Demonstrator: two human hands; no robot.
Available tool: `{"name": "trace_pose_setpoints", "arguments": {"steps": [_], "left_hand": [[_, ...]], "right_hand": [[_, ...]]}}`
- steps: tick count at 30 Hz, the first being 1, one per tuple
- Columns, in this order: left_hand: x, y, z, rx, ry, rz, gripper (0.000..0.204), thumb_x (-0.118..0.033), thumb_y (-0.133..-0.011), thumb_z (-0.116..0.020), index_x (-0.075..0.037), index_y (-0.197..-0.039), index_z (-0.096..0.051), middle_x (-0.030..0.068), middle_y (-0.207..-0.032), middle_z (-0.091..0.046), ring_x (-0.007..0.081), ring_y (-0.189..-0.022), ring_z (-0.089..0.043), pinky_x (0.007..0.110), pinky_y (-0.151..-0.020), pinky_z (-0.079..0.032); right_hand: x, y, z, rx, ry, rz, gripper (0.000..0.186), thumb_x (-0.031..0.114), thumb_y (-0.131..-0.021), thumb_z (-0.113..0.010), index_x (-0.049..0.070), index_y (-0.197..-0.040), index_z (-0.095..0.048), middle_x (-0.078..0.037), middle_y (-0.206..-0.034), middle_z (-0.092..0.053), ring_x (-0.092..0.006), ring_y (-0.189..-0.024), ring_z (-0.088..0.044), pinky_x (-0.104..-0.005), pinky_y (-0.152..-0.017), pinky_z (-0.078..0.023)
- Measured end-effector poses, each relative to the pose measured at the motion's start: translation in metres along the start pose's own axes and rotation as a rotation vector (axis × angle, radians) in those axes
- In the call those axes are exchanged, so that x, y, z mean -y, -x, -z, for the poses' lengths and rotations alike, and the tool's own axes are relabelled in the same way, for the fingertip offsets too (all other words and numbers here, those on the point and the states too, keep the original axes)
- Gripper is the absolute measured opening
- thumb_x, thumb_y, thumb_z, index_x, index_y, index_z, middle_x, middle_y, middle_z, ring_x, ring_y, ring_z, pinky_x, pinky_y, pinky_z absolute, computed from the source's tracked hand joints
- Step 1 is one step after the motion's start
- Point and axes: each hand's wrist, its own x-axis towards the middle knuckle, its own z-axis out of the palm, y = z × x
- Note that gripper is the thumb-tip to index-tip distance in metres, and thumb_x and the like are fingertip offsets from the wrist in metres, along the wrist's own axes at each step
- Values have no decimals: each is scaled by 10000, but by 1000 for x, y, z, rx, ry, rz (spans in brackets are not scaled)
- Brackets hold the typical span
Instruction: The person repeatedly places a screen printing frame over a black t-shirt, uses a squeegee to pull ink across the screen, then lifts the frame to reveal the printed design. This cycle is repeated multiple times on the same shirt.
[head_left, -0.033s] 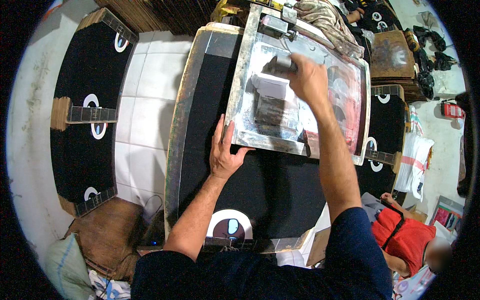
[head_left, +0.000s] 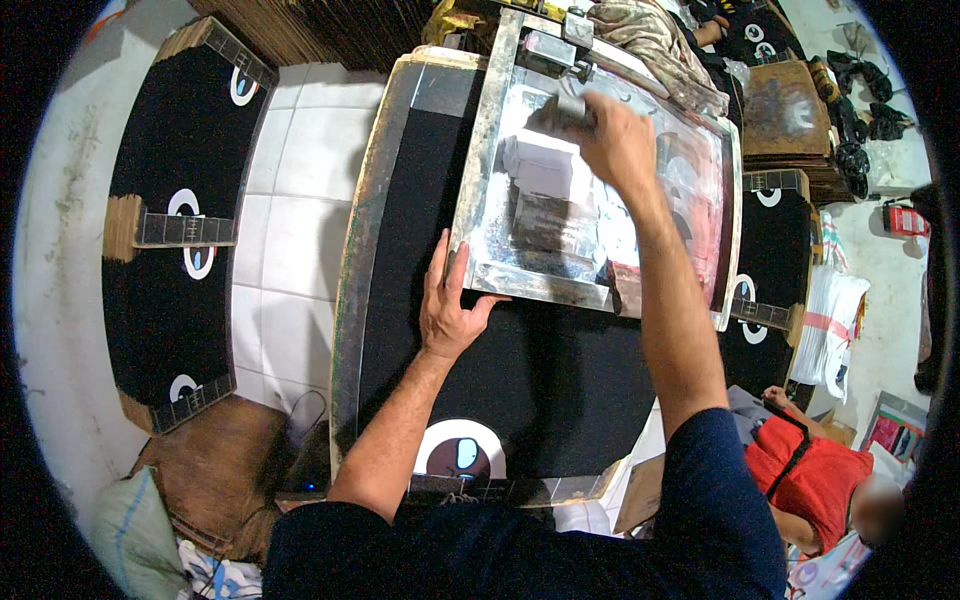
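Note:
A screen-printing frame (head_left: 540,287) with a glossy, ink-smeared mesh lies tilted over a long board covered in black fabric (head_left: 540,400). My left hand (head_left: 452,310) grips its near left corner, fingers along the side and thumb at the near edge. Above the mesh, my right hand (head_left: 622,145) is closed around a grey squeegee (head_left: 570,110), blurred by motion. Whether its blade touches the mesh I cannot tell. A pale rectangular patch (head_left: 545,165) shows on the mesh beside it. Near my body, a printed cartoon eye (head_left: 462,450) with a white ring marks the fabric.
Black panels with eye prints (head_left: 165,310) lie on the left, past white floor tiles (head_left: 300,200). A crumpled stained cloth (head_left: 660,45) rests behind the frame. Brown boards (head_left: 785,110) are stacked at right. A person in a red top (head_left: 810,465) is at lower right.
My right hand and the squeegee have shifted slightly farther away from me over the mesh. My left hand stays at the frame's corner.

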Motion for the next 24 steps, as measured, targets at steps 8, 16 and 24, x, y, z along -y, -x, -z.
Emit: {"name": "trace_pose_setpoints", "arguments": {"steps": [8, 16, 24], "left_hand": [[5, -4, -1, 9, -50, -4, 1043, -338, -753, -919, -92, -1573, -323, 323, -1553, -372, 469, -1421, -445, 529, -1125, -474], [2, -5, -2, -2, -53, -31, 1056, -301, -743, -931, -86, -1575, -317, 327, -1551, -372, 473, -1425, -440, 530, -1126, -478], [-1, -5, -1, 7, -76, -27, 1051, -245, -751, -926, -90, -1581, -300, 322, -1558, -363, 477, -1417, -447, 527, -1117, -479]], "right_hand": [[-30, -119, -37, 313, 87, -84, 649, 366, -798, -850, 144, -1370, -636, -188, -1205, -721, -376, -1111, -694, -485, -915, -551], [-69, -14, 11, -223, -188, 88, 448, 326, -887, -807, 84, -1250, -708, -158, -1190, -722, -303, -1121, -681, -425, -966, -532], [-40, 211, 89, 300, -240, 65, 815, 416, -654, -929, 101, -1340, -621, -134, -1163, -628, -354, -1151, -578, -438, -1049, -405]]}}
